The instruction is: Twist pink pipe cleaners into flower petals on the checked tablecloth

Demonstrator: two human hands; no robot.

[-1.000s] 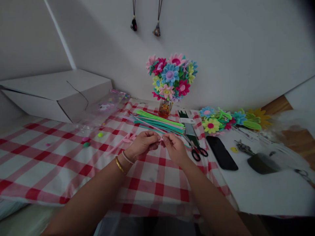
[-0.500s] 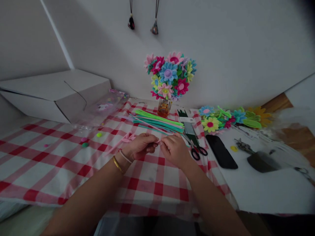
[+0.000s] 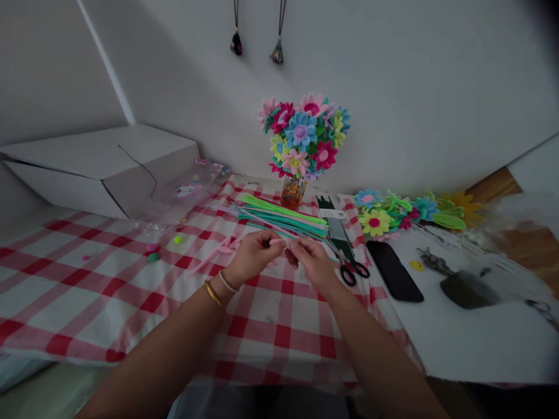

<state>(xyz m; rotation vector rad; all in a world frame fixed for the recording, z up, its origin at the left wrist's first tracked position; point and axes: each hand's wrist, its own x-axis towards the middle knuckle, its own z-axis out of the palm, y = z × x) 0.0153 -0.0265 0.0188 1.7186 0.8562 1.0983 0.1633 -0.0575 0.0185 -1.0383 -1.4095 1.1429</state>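
My left hand [image 3: 255, 254] pinches a pink pipe cleaner [image 3: 276, 241] between thumb and fingers. Fingertip to fingertip with it, my right hand [image 3: 311, 260] is closed on the same pink piece, most of which the fingers hide. Just left of my left hand, more pink pipe cleaners [image 3: 222, 248] lie on the checked cloth, some looped. Beyond both hands lies a bundle of green, teal and pink pipe cleaners [image 3: 283, 216]. Black-handled scissors [image 3: 354, 273] rest to the right of my right hand.
A vase [image 3: 293, 192] of pipe-cleaner flowers [image 3: 301, 134] stands at the back. A white box [image 3: 100, 166] and clear bag [image 3: 183, 192] are left; small pompoms [image 3: 178, 239] dot the cloth [image 3: 174, 317]. Right lie a phone [image 3: 394, 271], loose flowers [image 3: 375, 222] and keys [image 3: 434, 260].
Both hands have turned slightly at the fingertips, and more of the pink pipe cleaner shows above the left fingers. The view has shifted a little.
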